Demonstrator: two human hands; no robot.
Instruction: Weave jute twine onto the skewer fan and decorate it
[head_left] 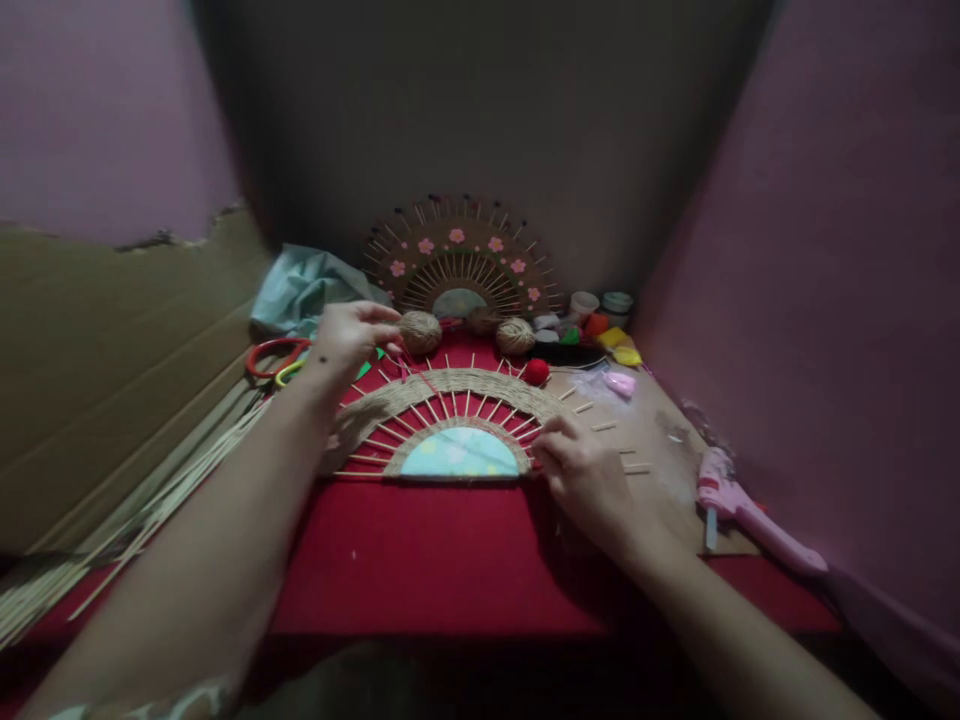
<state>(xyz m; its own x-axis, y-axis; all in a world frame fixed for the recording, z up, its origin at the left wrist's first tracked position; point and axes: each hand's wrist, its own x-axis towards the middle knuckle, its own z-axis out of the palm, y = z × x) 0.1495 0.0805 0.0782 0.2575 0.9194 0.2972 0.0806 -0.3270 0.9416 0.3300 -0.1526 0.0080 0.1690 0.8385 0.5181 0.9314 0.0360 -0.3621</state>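
Observation:
A half-round fan of thin sticks [465, 381] lies on the red cloth, with a woven tan band and a light blue half-circle centre [459, 452]. My left hand [356, 335] is raised above the fan's upper left, its fingers pinched on a thin red thread [420, 370] that runs down across the sticks. At the fan's lower right corner, my right hand [574, 465] has curled fingers against the stick ends; what they hold is hidden. A small red yarn ball [536, 373] rests behind the fan.
A finished fan with pink flowers [457, 236] leans at the back, behind twine balls [419, 332]. Scissors [276, 345] and loose sticks [187, 480] lie left. On the right are clay packets [621, 384], cardboard [667, 450] and a pink glue gun [757, 520].

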